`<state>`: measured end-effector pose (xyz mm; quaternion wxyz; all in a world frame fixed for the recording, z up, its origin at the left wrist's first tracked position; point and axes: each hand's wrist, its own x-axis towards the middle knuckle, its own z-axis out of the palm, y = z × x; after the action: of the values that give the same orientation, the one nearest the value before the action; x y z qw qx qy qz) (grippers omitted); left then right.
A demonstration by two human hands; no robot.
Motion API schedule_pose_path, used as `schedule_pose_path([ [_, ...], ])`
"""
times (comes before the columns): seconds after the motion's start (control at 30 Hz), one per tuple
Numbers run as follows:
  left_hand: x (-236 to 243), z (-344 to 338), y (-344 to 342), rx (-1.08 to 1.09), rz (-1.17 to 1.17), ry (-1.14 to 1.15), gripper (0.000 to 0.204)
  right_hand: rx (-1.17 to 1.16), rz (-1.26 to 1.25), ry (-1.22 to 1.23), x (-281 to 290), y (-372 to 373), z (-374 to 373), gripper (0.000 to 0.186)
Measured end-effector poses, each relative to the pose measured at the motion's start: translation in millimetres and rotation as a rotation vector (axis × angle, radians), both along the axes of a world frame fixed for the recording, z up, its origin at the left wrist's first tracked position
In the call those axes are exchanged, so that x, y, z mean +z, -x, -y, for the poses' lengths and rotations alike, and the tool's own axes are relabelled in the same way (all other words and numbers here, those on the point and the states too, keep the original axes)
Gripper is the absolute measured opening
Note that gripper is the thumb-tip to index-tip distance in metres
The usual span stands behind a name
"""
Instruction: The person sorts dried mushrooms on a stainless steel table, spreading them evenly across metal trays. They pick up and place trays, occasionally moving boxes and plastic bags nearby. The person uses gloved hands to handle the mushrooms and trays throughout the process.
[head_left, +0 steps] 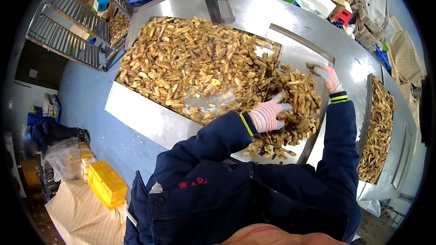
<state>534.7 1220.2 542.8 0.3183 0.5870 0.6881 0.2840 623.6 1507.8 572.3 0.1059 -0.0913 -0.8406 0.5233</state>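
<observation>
Currently, both striped-glove hands are working a heap of tan, dried, curled root slices (pixel 290 104) in the shallow steel tray (pixel 145 118): left hand (pixel 265 115) is resting spread on the heap, gripping nothing visible; right hand (pixel 328 77) is reaching over its far edge, fingers loosely curled, hold impossible to tell. Slices are looking light, stiff, brittle, loose; likely handling best scooped in cupped handfuls from beneath.

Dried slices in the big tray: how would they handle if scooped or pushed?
The dried slices look thin and curled, so probably light and brittle. Heaped loosely between left hand and right hand, they'd likely slide and scatter across the smooth tray.

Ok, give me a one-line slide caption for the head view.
Gloved left hand and right hand gather dried yellow-brown pieces in a metal tray.
</observation>
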Motion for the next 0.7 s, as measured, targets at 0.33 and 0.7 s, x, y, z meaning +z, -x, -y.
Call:
schedule_pose_path([
  [0.33, 25.2, 101.5, 8.9, 0.141, 0.177, -0.182, 0.049, -0.251, -0.002, -0.255, -22.5, -38.5, 92.9, 0.023],
  [0.7, 13.3, 110.4, 4.6, 0.115, 0.165, -0.13, 0.049, -0.121, 0.128, -0.346, -39.9, -27.8, 95.2, 0.027],
])
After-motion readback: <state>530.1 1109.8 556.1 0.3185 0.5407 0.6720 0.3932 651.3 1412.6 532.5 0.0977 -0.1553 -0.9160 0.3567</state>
